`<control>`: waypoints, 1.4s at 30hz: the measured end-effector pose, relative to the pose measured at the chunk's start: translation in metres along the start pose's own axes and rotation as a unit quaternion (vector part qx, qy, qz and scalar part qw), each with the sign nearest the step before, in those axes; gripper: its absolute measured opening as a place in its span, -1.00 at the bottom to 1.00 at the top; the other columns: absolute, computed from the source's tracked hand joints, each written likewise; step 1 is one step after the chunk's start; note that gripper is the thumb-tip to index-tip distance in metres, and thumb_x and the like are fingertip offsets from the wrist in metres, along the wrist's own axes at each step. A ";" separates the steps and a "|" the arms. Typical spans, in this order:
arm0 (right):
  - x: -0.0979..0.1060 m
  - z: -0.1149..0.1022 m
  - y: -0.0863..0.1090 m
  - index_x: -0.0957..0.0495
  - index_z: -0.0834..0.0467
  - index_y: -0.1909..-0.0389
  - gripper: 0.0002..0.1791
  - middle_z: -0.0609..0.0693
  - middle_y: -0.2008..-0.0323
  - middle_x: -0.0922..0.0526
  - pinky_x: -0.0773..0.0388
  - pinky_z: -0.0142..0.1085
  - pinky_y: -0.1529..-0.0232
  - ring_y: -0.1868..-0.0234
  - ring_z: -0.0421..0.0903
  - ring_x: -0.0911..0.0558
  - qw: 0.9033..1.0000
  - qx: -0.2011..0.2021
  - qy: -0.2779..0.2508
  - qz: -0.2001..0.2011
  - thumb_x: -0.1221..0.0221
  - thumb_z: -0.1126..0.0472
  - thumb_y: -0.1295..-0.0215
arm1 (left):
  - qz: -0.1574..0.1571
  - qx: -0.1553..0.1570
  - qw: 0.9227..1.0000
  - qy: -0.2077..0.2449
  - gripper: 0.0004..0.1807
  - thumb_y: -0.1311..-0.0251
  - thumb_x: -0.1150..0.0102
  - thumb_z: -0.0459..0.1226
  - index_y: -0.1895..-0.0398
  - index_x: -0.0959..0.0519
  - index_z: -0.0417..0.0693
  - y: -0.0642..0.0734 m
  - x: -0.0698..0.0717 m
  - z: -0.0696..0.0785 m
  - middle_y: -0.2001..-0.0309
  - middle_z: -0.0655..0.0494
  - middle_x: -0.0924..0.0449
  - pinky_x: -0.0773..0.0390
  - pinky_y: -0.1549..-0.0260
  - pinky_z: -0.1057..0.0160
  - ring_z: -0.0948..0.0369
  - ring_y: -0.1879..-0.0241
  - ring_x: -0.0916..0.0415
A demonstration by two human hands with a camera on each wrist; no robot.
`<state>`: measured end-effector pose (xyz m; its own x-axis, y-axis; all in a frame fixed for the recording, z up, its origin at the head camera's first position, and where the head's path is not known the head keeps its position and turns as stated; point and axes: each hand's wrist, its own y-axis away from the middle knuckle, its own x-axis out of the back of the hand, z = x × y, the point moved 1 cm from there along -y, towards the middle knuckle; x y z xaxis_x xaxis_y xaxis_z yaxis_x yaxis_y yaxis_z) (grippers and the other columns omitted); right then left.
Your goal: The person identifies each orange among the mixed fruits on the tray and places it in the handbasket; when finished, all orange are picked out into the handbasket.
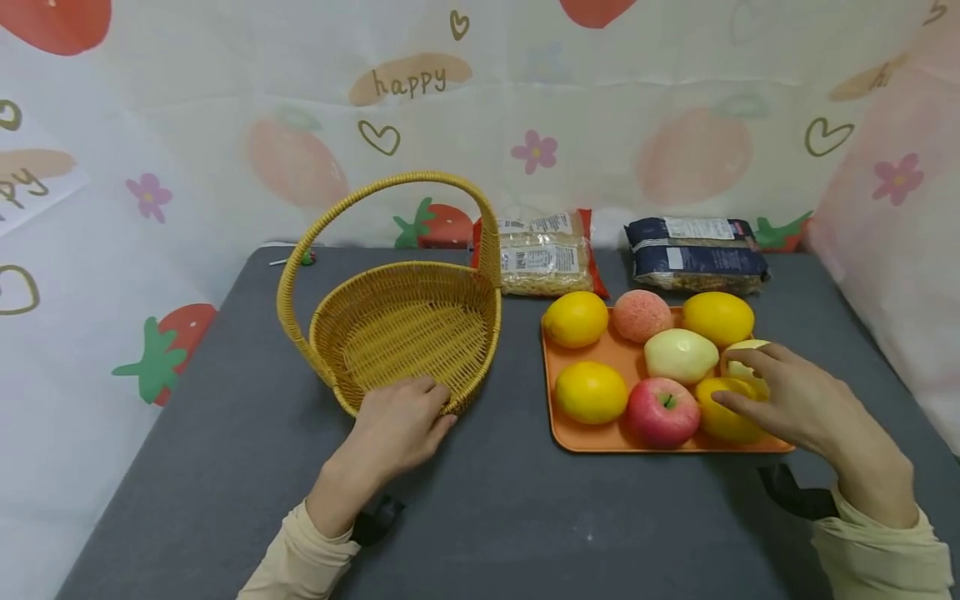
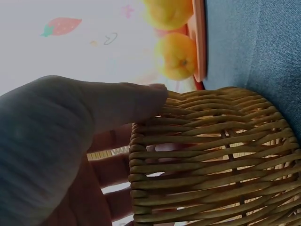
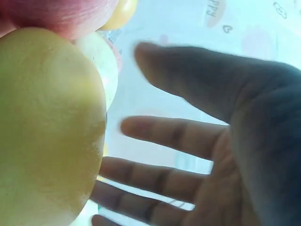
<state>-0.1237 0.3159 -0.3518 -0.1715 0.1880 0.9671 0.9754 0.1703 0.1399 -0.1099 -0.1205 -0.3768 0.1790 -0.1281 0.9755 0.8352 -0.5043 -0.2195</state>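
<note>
My left hand (image 1: 420,402) grips the near rim of an empty woven yellow basket (image 1: 480,333) with a tall arched handle. In the left wrist view the thumb (image 2: 127,101) lies along the rim of the basket (image 2: 211,155) and the fingers reach behind its wall. My right hand (image 1: 738,379) hovers with spread fingers over a yellow fruit (image 1: 723,421) at the near right corner of an orange tray (image 1: 592,446). The right wrist view shows straight fingers (image 3: 178,134) just apart from that yellow fruit (image 3: 47,127).
The tray also holds a red apple (image 1: 663,411), a pale apple (image 1: 680,356), a peach (image 1: 641,315) and other yellow fruits (image 1: 576,318). Two food packs (image 1: 543,254) (image 1: 697,254) lie behind it on the grey table (image 1: 480,517). A printed cloth hangs behind.
</note>
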 end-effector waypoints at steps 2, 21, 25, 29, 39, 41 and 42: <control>-0.002 0.001 0.000 -0.43 0.19 -0.26 -0.18 0.38 -0.17 -0.42 -0.50 0.26 0.20 -0.01 0.32 -0.53 1.000 0.009 0.005 -0.017 -0.21 -0.33 -0.17 | -0.002 -0.005 1.000 -0.002 -0.81 -0.16 -0.33 -0.08 0.48 -0.55 0.11 -0.001 0.000 0.000 0.51 0.18 -0.48 -0.43 0.61 0.21 0.22 0.52 -0.49; -0.016 0.005 -0.001 -0.57 0.19 -0.08 -0.23 0.18 0.03 -0.68 -0.43 0.01 0.12 0.13 0.19 -0.54 0.993 0.113 0.038 0.013 -0.55 0.00 0.24 | 0.012 -0.017 1.000 -0.002 -0.84 -0.15 -0.35 -0.12 0.48 -0.57 0.11 0.000 0.001 0.001 0.50 0.18 -0.54 -0.50 0.60 0.19 0.20 0.49 -0.56; -0.016 0.004 -0.002 -0.58 0.18 -0.06 -0.25 0.15 0.05 -0.69 -0.45 0.02 0.12 0.14 0.18 -0.54 0.992 0.115 0.039 0.019 -0.55 -0.02 0.24 | 0.011 -0.016 1.000 -0.002 -0.84 -0.15 -0.35 -0.12 0.48 -0.57 0.11 0.000 0.001 0.001 0.50 0.18 -0.53 -0.49 0.60 0.19 0.21 0.49 -0.56; -0.016 0.003 -0.001 -0.60 0.18 -0.02 -0.26 0.12 0.08 -0.70 -0.45 0.03 0.13 0.17 0.15 -0.54 0.991 0.122 0.041 0.026 -0.55 -0.03 0.25 | 0.007 -0.014 1.000 -0.003 -0.84 -0.15 -0.34 -0.12 0.48 -0.58 0.11 0.001 0.001 0.001 0.50 0.18 -0.54 -0.49 0.60 0.19 0.20 0.49 -0.56; -0.003 0.006 0.006 -0.54 0.25 -0.08 -0.18 0.28 0.02 -0.66 -0.48 0.11 0.20 0.15 0.25 -0.49 0.996 0.080 0.041 0.031 -0.54 -0.04 0.25 | 0.005 -0.014 1.000 0.001 -0.86 -0.15 -0.34 -0.13 0.45 -0.59 0.11 0.001 0.001 0.000 0.48 0.18 -0.56 -0.52 0.58 0.18 0.20 0.48 -0.57; 0.000 0.005 0.008 -0.52 0.27 -0.10 -0.15 0.33 0.01 -0.64 -0.48 0.13 0.20 0.15 0.26 -0.48 0.996 0.071 0.044 0.045 -0.55 -0.05 0.25 | 0.005 -0.015 1.000 0.002 -0.87 -0.15 -0.34 -0.13 0.45 -0.59 0.11 0.001 0.001 0.000 0.48 0.18 -0.56 -0.52 0.58 0.18 0.20 0.47 -0.57; 0.002 0.004 0.009 -0.51 0.27 -0.11 -0.14 0.35 0.00 -0.63 -0.48 0.14 0.19 0.14 0.27 -0.48 0.995 0.067 0.045 0.056 -0.55 -0.05 0.25 | 0.005 -0.015 1.000 0.002 -0.87 -0.15 -0.34 -0.13 0.44 -0.59 0.10 0.001 0.001 0.000 0.48 0.17 -0.56 -0.52 0.58 0.18 0.20 0.48 -0.56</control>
<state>-0.1162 0.3217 -0.3500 -0.0441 0.1270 0.9909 0.9595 0.2815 0.0066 -0.1092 -0.1209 -0.3760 0.1849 -0.1372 0.9731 0.8174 -0.5282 -0.2298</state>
